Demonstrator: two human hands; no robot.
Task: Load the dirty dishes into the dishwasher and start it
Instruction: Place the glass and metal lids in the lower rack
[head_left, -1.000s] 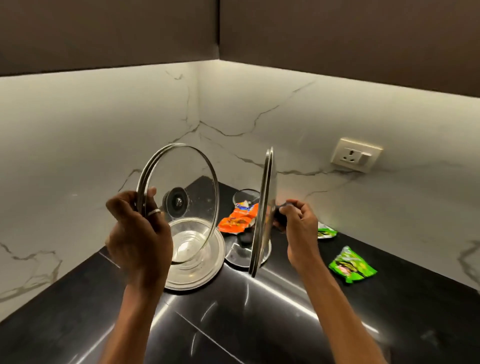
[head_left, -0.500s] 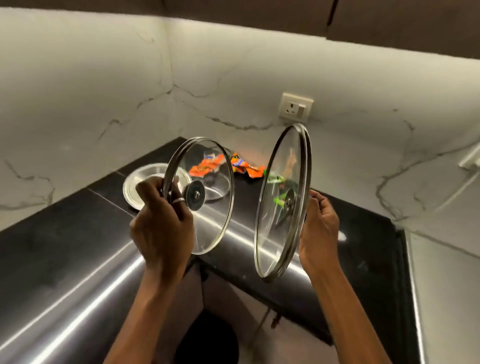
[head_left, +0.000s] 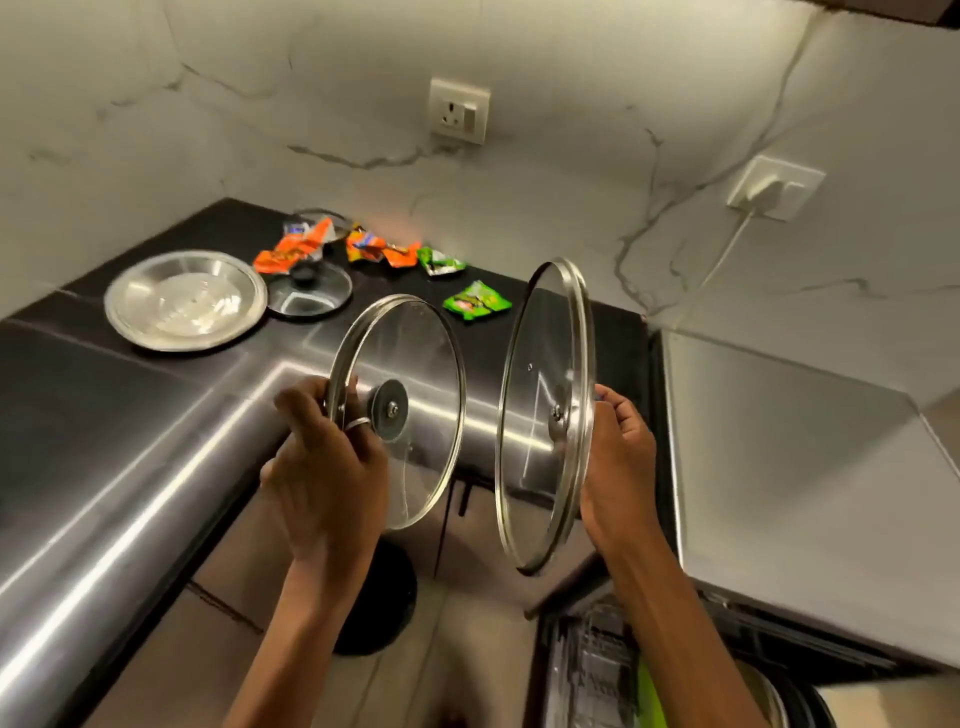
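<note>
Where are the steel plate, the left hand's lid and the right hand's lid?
Plate (head_left: 130, 327): head view, on its near rim.
Left lid (head_left: 421, 353): head view, on the glass.
Right lid (head_left: 540, 338): head view, on the glass.

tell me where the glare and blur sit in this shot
Head view: long white glare streaks cross the glossy black countertop; the steel plate and the left hand on the smaller glass lid are smeared by motion blur, while the larger glass lid in the right hand looks sharper; the dishwasher rack at the bottom edge is blurred; the wide lens bends the counter edges.
</note>
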